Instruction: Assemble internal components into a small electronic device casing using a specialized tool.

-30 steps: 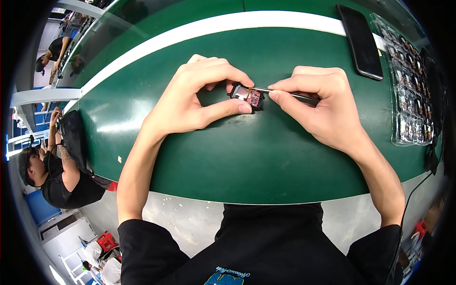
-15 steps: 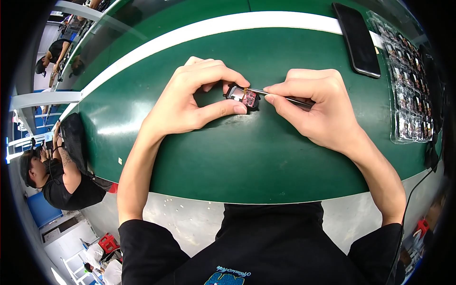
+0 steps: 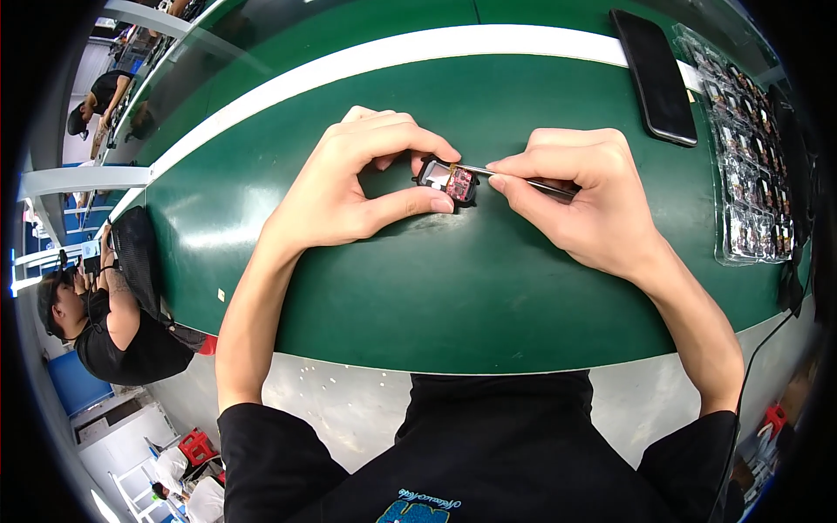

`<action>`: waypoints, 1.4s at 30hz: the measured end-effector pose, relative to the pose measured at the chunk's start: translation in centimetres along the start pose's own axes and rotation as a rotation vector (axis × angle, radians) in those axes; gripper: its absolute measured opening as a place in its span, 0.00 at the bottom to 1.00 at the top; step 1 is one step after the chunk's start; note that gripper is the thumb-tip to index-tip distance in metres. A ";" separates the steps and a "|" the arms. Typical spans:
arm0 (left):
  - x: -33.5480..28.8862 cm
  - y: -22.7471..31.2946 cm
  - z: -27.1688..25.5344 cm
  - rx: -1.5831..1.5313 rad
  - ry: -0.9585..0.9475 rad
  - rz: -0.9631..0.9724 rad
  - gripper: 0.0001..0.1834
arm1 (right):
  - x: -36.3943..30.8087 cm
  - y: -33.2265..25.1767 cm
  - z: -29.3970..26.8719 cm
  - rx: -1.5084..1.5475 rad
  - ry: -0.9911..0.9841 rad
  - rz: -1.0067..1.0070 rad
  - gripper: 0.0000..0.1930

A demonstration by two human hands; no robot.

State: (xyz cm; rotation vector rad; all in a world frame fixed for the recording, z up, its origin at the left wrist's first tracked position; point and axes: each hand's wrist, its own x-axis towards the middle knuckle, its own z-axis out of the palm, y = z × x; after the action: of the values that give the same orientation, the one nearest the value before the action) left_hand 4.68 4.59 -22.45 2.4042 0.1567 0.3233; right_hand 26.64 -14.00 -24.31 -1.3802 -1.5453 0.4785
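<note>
A small black watch case is gripped between the thumb and fingers of my left hand, over the green table. Its open face shows a silvery rectangular part on the left and a red circuit board on the right. A bit of orange-yellow strip lies at the board's upper edge. My right hand is closed in a pinch round slim metal tweezers. Their tips touch or nearly touch the upper edge of the case, close to my left index fingertip.
At the far right lie a black phone and clear plastic trays with many small parts. A white strip crosses the table's far side. On the left a seated person is beside a black bag. A cable hangs at right.
Both hands keep nearly the same pose. The tweezers and right hand have shifted very slightly right and down, and the case has tilted a little. The person at left has raised their hands slightly.
</note>
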 end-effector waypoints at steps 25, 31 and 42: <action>-0.6 0.3 0.2 -0.054 0.018 -0.010 0.40 | 0.0 -0.9 0.5 -0.141 -0.007 -0.005 0.15; -0.3 0.8 -0.2 -0.082 -0.008 -0.036 0.39 | -0.2 -1.1 1.3 -0.287 -0.077 -0.052 0.23; 0.0 1.2 -0.4 -0.093 -0.050 -0.069 0.38 | -0.5 -0.9 0.5 -0.223 -0.053 -0.047 0.20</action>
State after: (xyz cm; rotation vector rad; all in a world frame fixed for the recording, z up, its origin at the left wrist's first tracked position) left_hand 4.61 3.96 -21.33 2.3071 0.1977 0.2337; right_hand 25.71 -14.52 -23.98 -1.5061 -1.7108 0.3237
